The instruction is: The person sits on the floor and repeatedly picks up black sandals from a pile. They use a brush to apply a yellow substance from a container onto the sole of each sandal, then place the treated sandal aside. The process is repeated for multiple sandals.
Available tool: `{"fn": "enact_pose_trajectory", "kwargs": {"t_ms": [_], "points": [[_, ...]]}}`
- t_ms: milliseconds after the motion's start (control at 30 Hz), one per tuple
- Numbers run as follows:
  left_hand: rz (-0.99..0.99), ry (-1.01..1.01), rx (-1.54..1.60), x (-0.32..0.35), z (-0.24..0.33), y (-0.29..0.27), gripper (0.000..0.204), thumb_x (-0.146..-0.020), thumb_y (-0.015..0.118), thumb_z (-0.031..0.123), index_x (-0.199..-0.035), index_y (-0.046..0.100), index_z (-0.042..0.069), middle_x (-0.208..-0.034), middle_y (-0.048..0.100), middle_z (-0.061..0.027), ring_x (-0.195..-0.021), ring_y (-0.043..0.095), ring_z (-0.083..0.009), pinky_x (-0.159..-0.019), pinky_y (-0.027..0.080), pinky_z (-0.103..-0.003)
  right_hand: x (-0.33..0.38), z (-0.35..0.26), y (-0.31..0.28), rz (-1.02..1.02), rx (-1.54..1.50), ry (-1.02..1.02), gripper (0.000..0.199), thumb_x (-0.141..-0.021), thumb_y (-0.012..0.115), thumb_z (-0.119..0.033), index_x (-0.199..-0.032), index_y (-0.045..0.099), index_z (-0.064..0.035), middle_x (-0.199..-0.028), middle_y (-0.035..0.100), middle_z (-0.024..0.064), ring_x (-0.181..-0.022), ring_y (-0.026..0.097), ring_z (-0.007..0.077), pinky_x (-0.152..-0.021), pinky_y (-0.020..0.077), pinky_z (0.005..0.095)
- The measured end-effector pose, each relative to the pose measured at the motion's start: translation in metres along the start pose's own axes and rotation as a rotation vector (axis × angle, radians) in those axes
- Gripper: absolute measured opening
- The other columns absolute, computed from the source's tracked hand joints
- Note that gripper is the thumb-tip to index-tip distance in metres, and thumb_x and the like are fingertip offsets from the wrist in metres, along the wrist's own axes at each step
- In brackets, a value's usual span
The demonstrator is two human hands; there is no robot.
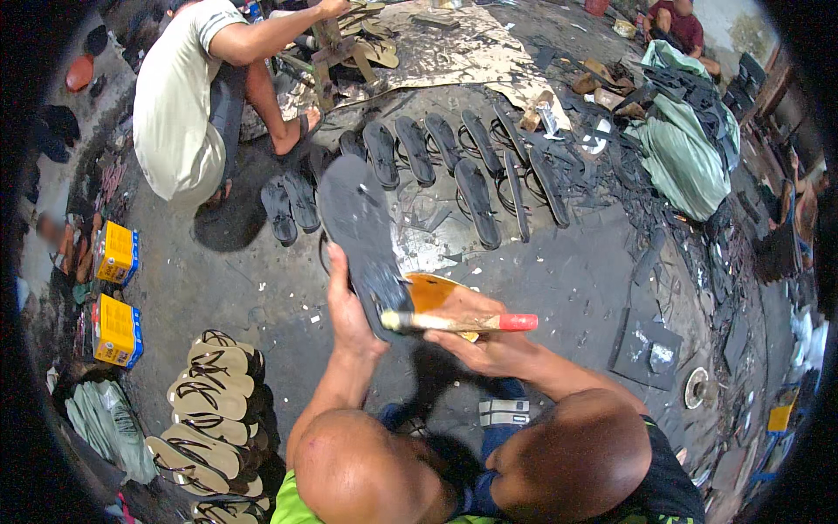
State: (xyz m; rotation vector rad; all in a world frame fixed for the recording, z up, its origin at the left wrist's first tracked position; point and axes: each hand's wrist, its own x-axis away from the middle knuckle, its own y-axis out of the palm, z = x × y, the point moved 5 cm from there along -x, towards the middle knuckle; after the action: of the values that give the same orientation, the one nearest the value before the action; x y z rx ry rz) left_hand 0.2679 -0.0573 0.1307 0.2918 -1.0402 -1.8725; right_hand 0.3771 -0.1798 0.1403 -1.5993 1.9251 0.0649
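Observation:
Upright before me, a black flip-flop (pixel 360 218) is gripped near its lower end by my left hand (pixel 347 306), thumb along its edge. My right hand (pixel 484 336) is closed round a brush (pixel 454 322) with a red handle end. The brush's pale bristle end touches the lower part of the flip-flop's flat face, where wet-looking streaks show. Just behind the brush is a round dish of amber liquid (pixel 428 293); my right fingers overlap it, and I cannot tell whether they hold it.
Several black flip-flops (pixel 476 203) lie in rows ahead. Tan flip-flops (pixel 209 393) are stacked at lower left, near yellow-and-blue boxes (pixel 118 332). A person in a pale shirt (pixel 179 105) crouches at far left. Green sacks (pixel 685 153) and black scraps lie right.

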Motion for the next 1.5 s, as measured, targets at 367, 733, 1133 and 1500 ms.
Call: {"fn": "enact_pose_trajectory", "kwargs": {"t_ms": [367, 733, 1133, 1500], "points": [[0.239, -0.137, -0.367, -0.209, -0.120, -0.088, 0.054, -0.078, 0.083, 0.041, -0.105, 0.064, -0.003, -0.100, 0.068, -0.0101, -0.084, 0.066, -0.0201, -0.073, 0.056, -0.038, 0.095, 0.081, -0.099, 0.673, -0.051, 0.681, 0.034, -0.091, 0.071, -0.024, -0.110, 0.066, 0.0034, -0.105, 0.065, 0.0051, -0.096, 0.058, 0.0143, -0.088, 0.0458, 0.0313], [0.227, -0.349, -0.676, -0.222, -0.165, -0.101, 0.110, -0.071, 0.085, 0.051, -0.136, 0.034, -0.022, -0.137, 0.050, -0.0329, -0.123, 0.056, -0.0354, -0.098, 0.048, -0.047, 0.087, 0.101, -0.067, 0.430, -0.025, 0.802, 0.031, -0.090, 0.071, -0.023, -0.110, 0.065, -0.0005, -0.108, 0.063, 0.0042, -0.101, 0.055, 0.0146, -0.093, 0.0433, 0.0322], [1.139, 0.809, -1.658, 0.178, 0.182, -0.216, 0.059, -0.081, 0.078, 0.041, -0.122, 0.058, 0.004, -0.137, 0.047, -0.0218, -0.132, 0.040, -0.0351, -0.113, 0.027, -0.044, 0.050, 0.113, 0.004, 0.088, 0.187, 0.501, 0.043, -0.089, 0.073, -0.019, -0.121, 0.055, 0.0034, -0.120, 0.060, 0.0126, -0.115, 0.055, 0.0228, -0.098, 0.0426, 0.0371], [1.588, 0.870, -1.659, 0.363, 0.216, -0.295, 0.086, -0.090, 0.069, 0.018, -0.155, 0.016, 0.001, -0.159, 0.024, -0.0225, -0.147, 0.023, -0.0363, -0.119, 0.019, -0.043, 0.087, 0.099, -0.017, 0.121, 0.281, 0.456, 0.015, -0.092, 0.068, -0.007, -0.103, 0.065, 0.0023, -0.093, 0.064, 0.0094, -0.092, 0.060, 0.0175, -0.085, 0.0471, 0.0316]]}}
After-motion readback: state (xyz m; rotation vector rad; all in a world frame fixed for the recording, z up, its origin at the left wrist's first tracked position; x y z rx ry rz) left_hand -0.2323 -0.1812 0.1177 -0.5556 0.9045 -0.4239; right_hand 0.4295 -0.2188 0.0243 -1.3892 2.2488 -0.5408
